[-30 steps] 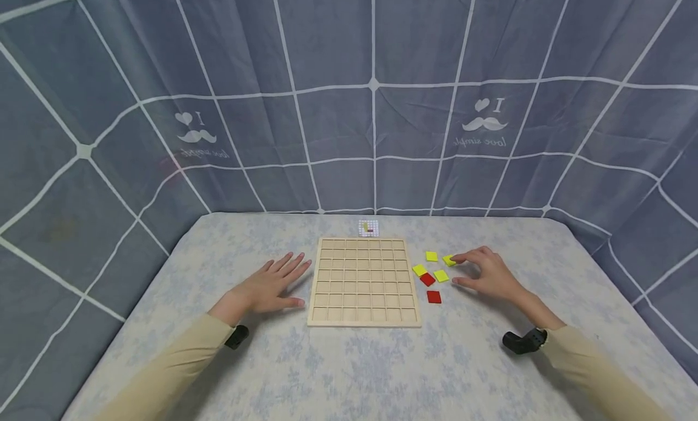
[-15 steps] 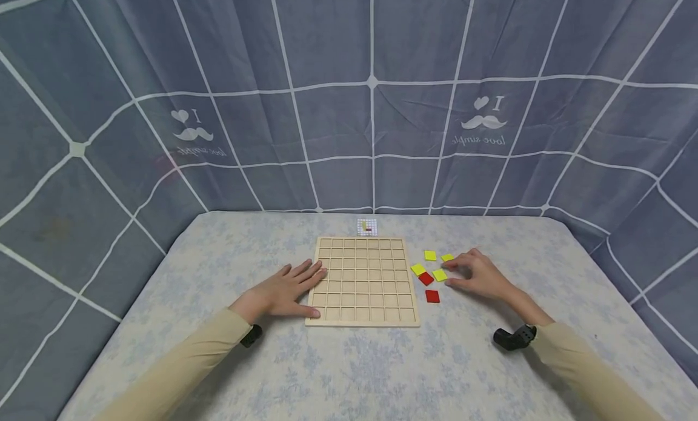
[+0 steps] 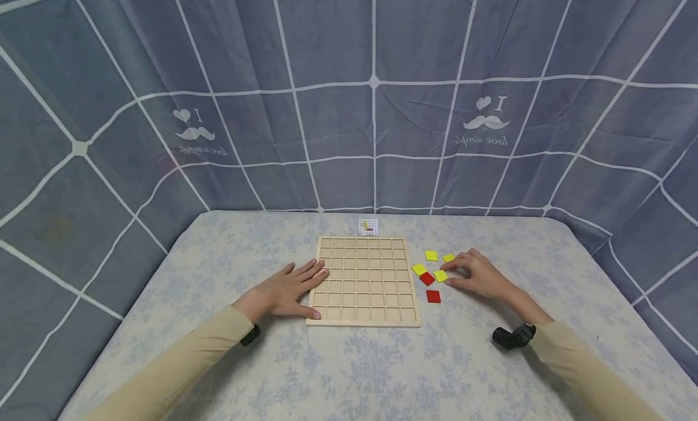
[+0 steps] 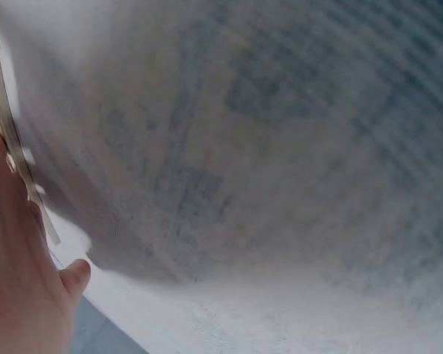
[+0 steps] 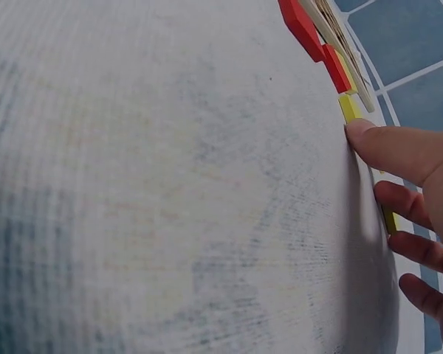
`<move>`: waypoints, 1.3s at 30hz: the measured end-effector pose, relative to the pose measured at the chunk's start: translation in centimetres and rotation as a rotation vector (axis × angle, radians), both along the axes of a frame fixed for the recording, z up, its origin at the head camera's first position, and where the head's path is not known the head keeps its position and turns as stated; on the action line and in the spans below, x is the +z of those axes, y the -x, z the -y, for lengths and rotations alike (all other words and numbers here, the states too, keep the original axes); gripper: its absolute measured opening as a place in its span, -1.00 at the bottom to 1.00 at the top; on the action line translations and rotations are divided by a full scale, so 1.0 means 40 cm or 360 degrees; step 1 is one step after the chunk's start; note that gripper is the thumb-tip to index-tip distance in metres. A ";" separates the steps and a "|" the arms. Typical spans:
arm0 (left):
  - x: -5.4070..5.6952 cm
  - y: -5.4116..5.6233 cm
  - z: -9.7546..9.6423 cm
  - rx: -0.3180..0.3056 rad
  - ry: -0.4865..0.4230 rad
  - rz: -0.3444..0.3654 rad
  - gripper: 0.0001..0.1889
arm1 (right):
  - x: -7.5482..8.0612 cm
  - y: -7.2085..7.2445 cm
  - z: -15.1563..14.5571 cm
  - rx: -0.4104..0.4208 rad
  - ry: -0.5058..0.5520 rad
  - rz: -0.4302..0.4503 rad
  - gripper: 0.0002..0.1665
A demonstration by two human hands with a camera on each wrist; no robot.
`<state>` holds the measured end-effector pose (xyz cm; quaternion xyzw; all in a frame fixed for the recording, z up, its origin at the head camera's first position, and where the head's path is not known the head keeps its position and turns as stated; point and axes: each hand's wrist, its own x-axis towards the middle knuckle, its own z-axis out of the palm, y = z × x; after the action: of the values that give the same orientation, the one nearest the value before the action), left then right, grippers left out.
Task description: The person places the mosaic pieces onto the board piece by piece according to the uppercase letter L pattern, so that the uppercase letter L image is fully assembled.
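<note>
My left hand (image 3: pixel 280 292) lies flat over the left edge of a pale wooden grid board (image 3: pixel 364 281), fingers spread and thumb at its lower left corner. To the right of the board, my right hand (image 3: pixel 480 278) pinches a yellow square tile (image 3: pixel 440 276) at its right side, with thumb and index finger at its edges. The right wrist view shows the thumb against that yellow tile (image 5: pixel 348 107), low at the table. Another yellow tile (image 3: pixel 448 258) sits just beyond the index finger, partly behind it. A red tile (image 3: pixel 427 278) lies left of the pinched one.
More tiles lie by the board: a yellow one (image 3: pixel 431 255) farther back, a yellow one (image 3: pixel 418 269) at the board's right edge and a red one (image 3: pixel 433 296) nearer. Behind the board is a small printed grid card (image 3: pixel 368 227). A grey-blue curtain (image 3: pixel 349 124) encloses the patterned table (image 3: pixel 360 372).
My left hand has moved right, from beside the board onto its left edge. My right hand has shifted slightly left, from the back yellow tile to the nearer one.
</note>
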<state>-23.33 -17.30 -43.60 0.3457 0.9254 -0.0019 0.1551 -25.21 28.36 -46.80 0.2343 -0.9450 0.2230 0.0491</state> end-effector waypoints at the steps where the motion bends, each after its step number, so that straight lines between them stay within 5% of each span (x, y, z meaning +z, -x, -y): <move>1: 0.000 0.001 0.000 -0.0004 0.0005 -0.0002 -0.01 | 0.000 0.000 0.000 -0.0003 -0.0005 -0.0002 -0.66; 22: -0.004 0.003 0.008 -0.0035 -0.0003 -0.0040 -0.02 | 0.025 0.013 0.024 -0.0106 -0.0039 -0.0262 -0.70; 39: -0.013 0.001 0.010 -0.0054 -0.0035 -0.0035 -0.03 | 0.061 0.054 0.159 -0.0102 -0.0001 -0.0260 -0.68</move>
<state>-23.38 -17.71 -44.12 0.3630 0.9210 0.0018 0.1411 -27.37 22.01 -44.38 0.2214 -0.9448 0.2013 0.1332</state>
